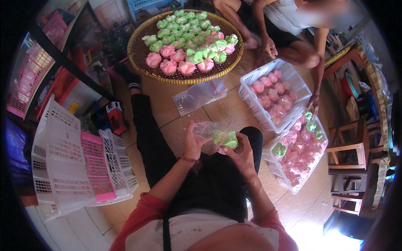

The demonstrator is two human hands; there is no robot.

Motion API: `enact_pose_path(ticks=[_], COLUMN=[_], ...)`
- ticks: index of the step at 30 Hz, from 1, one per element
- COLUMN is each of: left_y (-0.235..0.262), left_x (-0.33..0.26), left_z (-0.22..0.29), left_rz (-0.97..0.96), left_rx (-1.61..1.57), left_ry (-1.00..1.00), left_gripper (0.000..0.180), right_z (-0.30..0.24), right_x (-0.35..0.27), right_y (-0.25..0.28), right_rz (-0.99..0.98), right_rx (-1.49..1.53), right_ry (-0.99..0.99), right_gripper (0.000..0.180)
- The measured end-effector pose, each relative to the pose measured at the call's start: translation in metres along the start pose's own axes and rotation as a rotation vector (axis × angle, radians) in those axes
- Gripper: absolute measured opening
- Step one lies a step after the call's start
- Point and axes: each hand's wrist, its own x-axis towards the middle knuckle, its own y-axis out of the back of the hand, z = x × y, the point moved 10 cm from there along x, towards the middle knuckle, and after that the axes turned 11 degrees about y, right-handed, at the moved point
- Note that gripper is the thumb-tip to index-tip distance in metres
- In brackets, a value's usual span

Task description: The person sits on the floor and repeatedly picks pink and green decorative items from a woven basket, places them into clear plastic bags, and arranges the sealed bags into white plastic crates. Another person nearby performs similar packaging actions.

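In front of my lap my right hand (243,152) is closed round a green steamed cupcake (226,139), with a bit of pink showing beneath it. A clear plastic bag (204,130) stretches from my left hand (192,144) to the cupcake. The fingers of my left hand are bent at the bag's edge; whether the cupcake is inside the bag I cannot tell. Beyond my hands a flat clear plastic packet (194,99) lies on the tiles. A round woven tray (188,81) behind it bears many green and pink cupcakes.
Right of my knee stand two white crates, a far one (251,111) and a near one (274,169), holding pink and green cupcakes. Another person's hand (313,104) reaches into the near crate. Stacked baskets (67,154) stand at left, wooden stools (347,146) at right.
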Motion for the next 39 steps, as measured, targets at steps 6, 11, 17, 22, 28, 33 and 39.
enact_pose_path(ticks=[6,11,17,22,28,33,39], left_y=[0.001,0.0,0.005,-0.002,-0.035,-0.019,-0.025], left_x=[-0.003,-0.005,0.0,-0.001,-0.026,-0.035,-0.03], left_z=[-0.001,-0.003,-0.007,-0.012,-0.005,-0.025,-0.018], left_rz=[-0.001,-0.004,-0.088,-0.134,-0.546,-0.487,-0.477], left_rx=[0.193,0.29,0.331,0.327,-0.17,0.215,0.45], left_ry=[-0.008,0.006,-0.047,-0.064,0.419,0.919,0.7], left_gripper=[0.046,0.049,0.049,0.054,0.067,0.061,0.057], right_z=[0.013,0.044,0.042,0.049,0.023,0.014,0.034], right_x=[-0.003,-0.007,-0.006,-0.006,-0.008,-0.018,-0.031], right_y=[0.009,0.0,0.001,0.004,0.011,-0.001,0.005], right_rz=[-0.05,-0.034,-0.146,-0.151,-0.127,-0.27,-0.099], right_rx=[-0.287,0.214,-0.055,-0.175,-0.065,-0.17,0.664], right_ry=[0.015,-0.14,-0.079,-0.136,0.028,0.08,-0.27], right_gripper=[0.059,0.056,0.057,0.058,0.056,0.054,0.036])
